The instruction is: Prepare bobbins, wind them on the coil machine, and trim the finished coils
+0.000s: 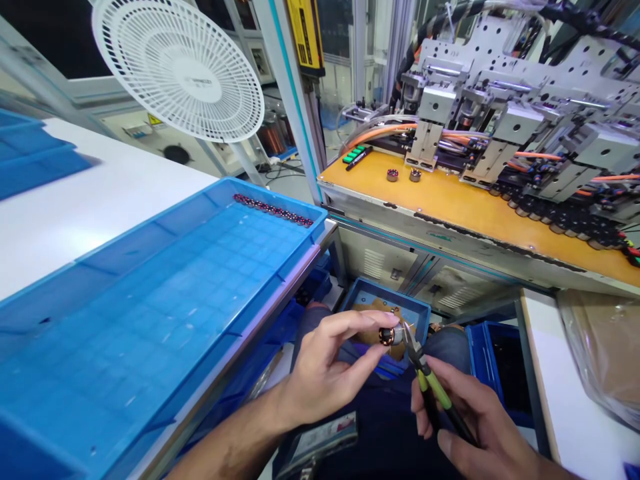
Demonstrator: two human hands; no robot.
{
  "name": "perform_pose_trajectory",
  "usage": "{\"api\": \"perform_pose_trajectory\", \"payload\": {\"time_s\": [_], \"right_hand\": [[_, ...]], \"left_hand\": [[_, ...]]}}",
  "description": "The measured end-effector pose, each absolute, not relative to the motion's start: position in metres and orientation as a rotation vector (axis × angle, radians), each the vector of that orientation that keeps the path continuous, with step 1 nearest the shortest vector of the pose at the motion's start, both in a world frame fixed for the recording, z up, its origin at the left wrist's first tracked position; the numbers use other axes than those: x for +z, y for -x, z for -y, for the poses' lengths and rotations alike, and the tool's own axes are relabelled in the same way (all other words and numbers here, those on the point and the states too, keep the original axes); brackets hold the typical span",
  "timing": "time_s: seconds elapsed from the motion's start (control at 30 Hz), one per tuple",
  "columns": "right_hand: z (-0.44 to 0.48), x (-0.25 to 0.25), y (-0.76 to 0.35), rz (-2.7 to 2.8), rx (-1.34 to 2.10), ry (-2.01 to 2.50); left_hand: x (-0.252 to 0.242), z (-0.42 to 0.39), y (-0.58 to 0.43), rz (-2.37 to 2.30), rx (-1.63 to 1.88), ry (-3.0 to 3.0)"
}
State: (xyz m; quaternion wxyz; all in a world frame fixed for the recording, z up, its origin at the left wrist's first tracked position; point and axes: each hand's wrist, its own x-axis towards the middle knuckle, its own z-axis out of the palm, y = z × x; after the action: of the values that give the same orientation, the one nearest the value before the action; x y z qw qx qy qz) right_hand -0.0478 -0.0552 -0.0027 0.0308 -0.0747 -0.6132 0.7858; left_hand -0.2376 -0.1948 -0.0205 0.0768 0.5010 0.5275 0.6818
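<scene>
Between the thumb and fingers of my left hand [333, 363] is a small copper-wound motor stator [387, 336], its thin wire ends pointing right. My right hand [475, 417] is wrapped around the green and black handles of a pair of cutting pliers [434, 390]. The plier jaws are at the wire ends beside the stator; whether they touch a wire I cannot tell. Below both hands, a blue bin [425, 313] with brownish material inside sits by my lap.
A long blue tray [150, 267] on the left table holds a row of stators [273, 210] at its far end. Two stators [393, 175] stand on the orange machine bench [450, 207]. A white fan [180, 73] stands behind. At right lies a plastic-wrapped carton [605, 353].
</scene>
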Motion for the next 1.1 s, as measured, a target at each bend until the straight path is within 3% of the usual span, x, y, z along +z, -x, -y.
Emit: {"api": "perform_pose_trajectory", "payload": {"time_s": [0.43,0.73,0.97,1.1], "right_hand": [[0.061,-0.018,0.045,1.865,2.389,0.416],[0.051,-0.01,0.046,1.921,2.21,0.544],[0.052,-0.02,0.04,1.906,2.192,0.555],[0.036,-0.004,0.046,2.259,1.87,0.458]], "left_hand": [[-0.02,0.193,0.235,-1.586,2.057,-1.488],[-0.015,0.196,0.242,-1.975,1.825,-1.853],[-0.013,0.196,0.242,-2.015,1.859,-1.904],[-0.013,0.194,0.244,-1.913,1.965,-1.706]]}}
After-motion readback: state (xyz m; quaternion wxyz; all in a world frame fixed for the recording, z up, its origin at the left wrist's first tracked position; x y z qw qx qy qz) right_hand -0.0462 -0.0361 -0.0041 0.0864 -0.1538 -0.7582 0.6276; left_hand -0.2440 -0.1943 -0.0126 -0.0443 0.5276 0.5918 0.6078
